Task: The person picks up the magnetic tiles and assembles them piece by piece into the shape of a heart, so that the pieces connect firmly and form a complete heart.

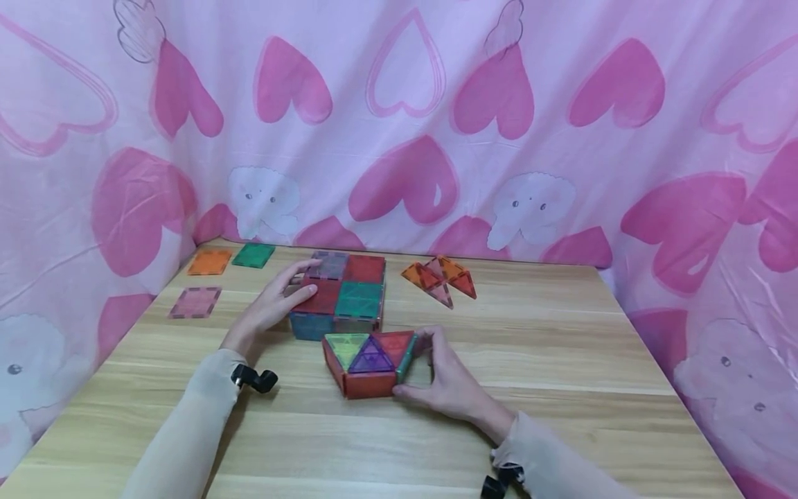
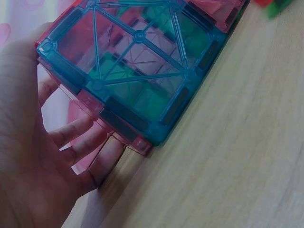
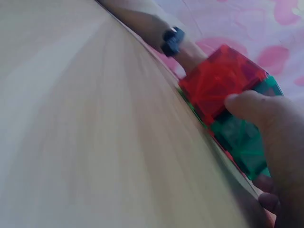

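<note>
A square box of magnetic tiles (image 1: 359,299), topped in red, green and pale purple, stands on the table. My left hand (image 1: 274,308) holds it by its left side, the thumb on the red top tile. In the left wrist view, the fingers (image 2: 71,133) lie along a pink side wall beside the blue front tile (image 2: 137,76). Nearer me is a low half-hexagon block of magnetic tiles (image 1: 370,384) with yellow-green, purple and red triangles on top. My right hand (image 1: 451,381) grips its right end, with the thumb at the near corner. A narrow gap separates both builds.
Loose square tiles lie at the back left: orange (image 1: 209,263), green (image 1: 253,255) and pink (image 1: 195,303). Behind the builds, to the right, sits a cluster of orange and pink triangle tiles (image 1: 439,277). A pink heart-patterned curtain (image 1: 399,173) borders the wooden table (image 1: 561,360).
</note>
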`<state>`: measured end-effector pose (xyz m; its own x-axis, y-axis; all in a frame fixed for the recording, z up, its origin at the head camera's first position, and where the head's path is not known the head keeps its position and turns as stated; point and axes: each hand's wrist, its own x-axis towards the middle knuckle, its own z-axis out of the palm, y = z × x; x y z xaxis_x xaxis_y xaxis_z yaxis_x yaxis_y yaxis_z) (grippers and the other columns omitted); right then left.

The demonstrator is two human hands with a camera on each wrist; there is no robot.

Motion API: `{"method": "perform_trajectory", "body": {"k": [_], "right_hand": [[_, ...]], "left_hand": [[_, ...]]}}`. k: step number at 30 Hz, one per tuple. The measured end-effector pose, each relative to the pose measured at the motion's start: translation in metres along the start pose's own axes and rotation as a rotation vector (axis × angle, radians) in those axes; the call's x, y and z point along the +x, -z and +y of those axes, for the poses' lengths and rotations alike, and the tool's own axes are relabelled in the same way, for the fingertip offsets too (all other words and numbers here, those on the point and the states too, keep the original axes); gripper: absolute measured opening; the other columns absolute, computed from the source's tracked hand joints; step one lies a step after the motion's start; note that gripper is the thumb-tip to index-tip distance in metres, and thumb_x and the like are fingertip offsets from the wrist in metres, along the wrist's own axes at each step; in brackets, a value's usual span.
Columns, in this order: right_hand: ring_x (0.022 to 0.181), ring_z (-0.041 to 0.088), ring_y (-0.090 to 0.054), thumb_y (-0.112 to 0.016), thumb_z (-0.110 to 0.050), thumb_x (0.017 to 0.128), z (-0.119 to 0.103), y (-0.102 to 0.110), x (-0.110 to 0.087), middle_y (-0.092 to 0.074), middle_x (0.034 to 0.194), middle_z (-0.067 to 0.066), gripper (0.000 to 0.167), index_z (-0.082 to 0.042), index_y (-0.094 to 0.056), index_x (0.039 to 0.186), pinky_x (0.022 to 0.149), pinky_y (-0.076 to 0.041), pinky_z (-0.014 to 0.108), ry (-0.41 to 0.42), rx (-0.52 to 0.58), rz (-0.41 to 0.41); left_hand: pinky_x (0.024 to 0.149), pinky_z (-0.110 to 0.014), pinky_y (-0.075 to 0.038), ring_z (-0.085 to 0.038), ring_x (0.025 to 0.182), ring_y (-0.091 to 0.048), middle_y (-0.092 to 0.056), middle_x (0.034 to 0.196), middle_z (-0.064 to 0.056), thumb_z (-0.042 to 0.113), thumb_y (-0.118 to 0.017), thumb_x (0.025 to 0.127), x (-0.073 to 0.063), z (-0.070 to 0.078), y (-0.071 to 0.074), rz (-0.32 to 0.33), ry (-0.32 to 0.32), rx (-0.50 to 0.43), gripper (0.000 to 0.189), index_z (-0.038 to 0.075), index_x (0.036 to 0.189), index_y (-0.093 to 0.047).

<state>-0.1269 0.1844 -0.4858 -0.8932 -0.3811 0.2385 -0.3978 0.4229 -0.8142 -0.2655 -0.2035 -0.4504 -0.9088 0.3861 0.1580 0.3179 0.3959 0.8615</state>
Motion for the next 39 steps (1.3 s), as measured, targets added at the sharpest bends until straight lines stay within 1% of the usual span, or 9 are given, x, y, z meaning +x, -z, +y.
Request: {"method": "perform_trajectory", "body": {"k": [7, 11, 17, 23, 28, 30, 35, 37, 39], "right_hand": [[0.124, 0.019, -0.057, -0.099, -0.043, 0.083, -0.017, -0.032, 0.02, -0.051, 0.134, 0.0, 0.088, -0.018, -0.041, 0.144, 0.111, -0.052, 0.041, 0.015, -0.052, 0.063], [0.125, 0.019, -0.058, -0.098, -0.043, 0.085, -0.024, -0.044, 0.029, -0.052, 0.135, 0.002, 0.089, -0.016, -0.041, 0.147, 0.111, -0.053, 0.04, 0.029, -0.09, 0.077], [0.121, 0.021, -0.06, -0.098, -0.031, 0.086, -0.024, -0.049, 0.033, -0.054, 0.134, 0.004, 0.089, -0.014, -0.04, 0.151, 0.106, -0.055, 0.04, 0.085, -0.103, 0.095], [0.121, 0.02, -0.062, -0.087, -0.016, 0.091, -0.017, -0.044, 0.032, -0.058, 0.134, 0.01, 0.074, -0.011, -0.042, 0.15, 0.106, -0.057, 0.04, 0.056, -0.055, 0.113], [0.119, 0.025, -0.061, -0.073, 0.0, 0.09, -0.004, -0.027, 0.041, -0.059, 0.13, 0.019, 0.055, -0.002, -0.05, 0.141, 0.102, -0.057, 0.043, 0.114, -0.097, 0.278], [0.119, 0.029, -0.059, -0.072, 0.003, 0.089, 0.006, -0.013, 0.049, -0.057, 0.13, 0.021, 0.052, 0.0, -0.053, 0.138, 0.101, -0.056, 0.046, 0.13, -0.128, 0.382], [0.116, 0.036, -0.059, -0.077, 0.002, 0.089, 0.037, 0.025, 0.063, -0.055, 0.126, 0.019, 0.048, 0.002, -0.056, 0.132, 0.096, -0.052, 0.05, 0.077, -0.183, 0.631], [0.114, 0.037, -0.059, -0.081, 0.0, 0.09, 0.046, 0.034, 0.067, -0.056, 0.124, 0.018, 0.047, 0.003, -0.059, 0.131, 0.094, -0.05, 0.052, 0.057, -0.183, 0.679], [0.116, 0.038, -0.06, -0.084, -0.005, 0.093, 0.05, 0.039, 0.073, -0.059, 0.126, 0.02, 0.048, 0.004, -0.06, 0.134, 0.096, -0.051, 0.053, 0.045, -0.157, 0.678]], "left_hand": [[0.124, -0.078, -0.029, -0.051, 0.156, -0.038, -0.032, 0.18, -0.011, 0.032, -0.064, 0.114, 0.005, -0.002, -0.001, 0.001, -0.043, -0.006, 0.059, 0.026, 0.17, -0.044], [0.122, -0.079, -0.031, -0.051, 0.156, -0.038, -0.031, 0.18, -0.012, 0.031, -0.063, 0.114, 0.007, -0.001, -0.002, -0.01, -0.038, -0.019, 0.06, 0.025, 0.171, -0.043], [0.121, -0.08, -0.032, -0.051, 0.157, -0.036, -0.03, 0.18, -0.013, 0.032, -0.063, 0.115, 0.008, 0.0, -0.003, -0.025, -0.036, -0.028, 0.062, 0.026, 0.172, -0.04], [0.122, -0.081, -0.03, -0.052, 0.157, -0.036, -0.033, 0.178, -0.013, 0.034, -0.061, 0.115, 0.006, -0.003, -0.001, -0.021, -0.021, -0.023, 0.06, 0.029, 0.171, -0.042], [0.122, -0.081, -0.028, -0.053, 0.157, -0.035, -0.03, 0.181, -0.01, 0.035, -0.061, 0.115, 0.004, -0.005, 0.001, -0.015, -0.018, -0.018, 0.06, 0.03, 0.171, -0.042], [0.123, -0.081, -0.027, -0.053, 0.157, -0.035, -0.029, 0.181, -0.01, 0.037, -0.061, 0.115, 0.004, -0.006, 0.001, -0.012, -0.015, -0.015, 0.06, 0.03, 0.171, -0.042], [0.122, -0.082, -0.028, -0.053, 0.157, -0.034, -0.031, 0.179, -0.012, 0.037, -0.061, 0.115, 0.002, -0.006, 0.002, -0.016, -0.01, -0.017, 0.06, 0.031, 0.171, -0.041], [0.122, -0.081, -0.028, -0.053, 0.158, -0.033, -0.032, 0.178, -0.013, 0.037, -0.061, 0.115, 0.001, -0.007, 0.001, -0.019, -0.01, -0.022, 0.06, 0.031, 0.172, -0.041], [0.123, -0.081, -0.028, -0.052, 0.158, -0.033, -0.032, 0.178, -0.012, 0.038, -0.061, 0.115, -0.001, -0.007, 0.001, -0.016, -0.003, -0.027, 0.06, 0.031, 0.172, -0.041]]}}
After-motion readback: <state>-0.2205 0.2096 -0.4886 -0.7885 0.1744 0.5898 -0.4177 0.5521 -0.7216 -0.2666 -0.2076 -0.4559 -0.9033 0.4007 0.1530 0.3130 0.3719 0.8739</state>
